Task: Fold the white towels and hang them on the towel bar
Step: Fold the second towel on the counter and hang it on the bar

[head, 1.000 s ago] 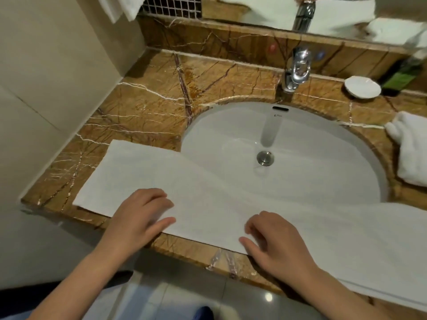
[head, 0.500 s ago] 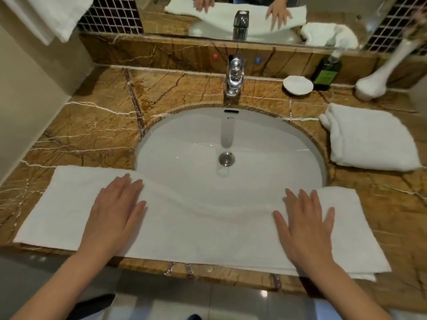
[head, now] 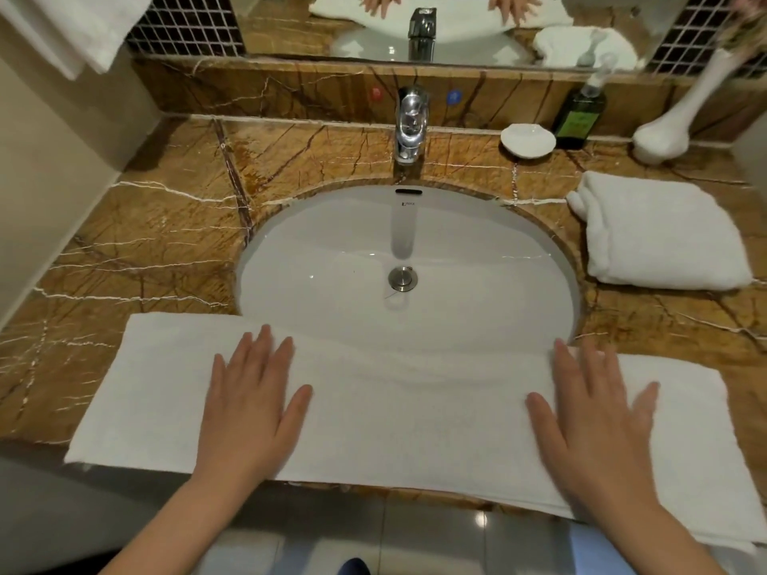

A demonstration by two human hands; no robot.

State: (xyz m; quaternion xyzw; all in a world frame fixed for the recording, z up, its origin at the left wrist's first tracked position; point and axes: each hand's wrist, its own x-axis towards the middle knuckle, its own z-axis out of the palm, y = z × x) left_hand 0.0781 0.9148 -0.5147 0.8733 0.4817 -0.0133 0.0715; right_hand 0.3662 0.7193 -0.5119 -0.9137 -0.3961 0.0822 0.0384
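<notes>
A long white towel (head: 411, 425), folded into a strip, lies along the front of the brown marble counter (head: 166, 251) and sags over the near rim of the sink (head: 406, 259). My left hand (head: 253, 404) rests flat on its left part, fingers straight. My right hand (head: 597, 421) lies flat on its right part, fingers spread. A second white towel (head: 660, 234), loosely folded, sits on the counter at the right. Another white towel (head: 79, 27) hangs at the top left; the bar that carries it is out of view.
A chrome tap (head: 411, 122) stands behind the sink. At the back right are a white soap dish (head: 528, 139), a dark green bottle (head: 579, 118) and a white vase (head: 672, 130). A mirror (head: 448, 27) runs above. A wall closes the left side.
The view has swung right to face the sink squarely. Both hands went from curled on the towel's near edge to lying flat, and have slid slightly apart across the strip.
</notes>
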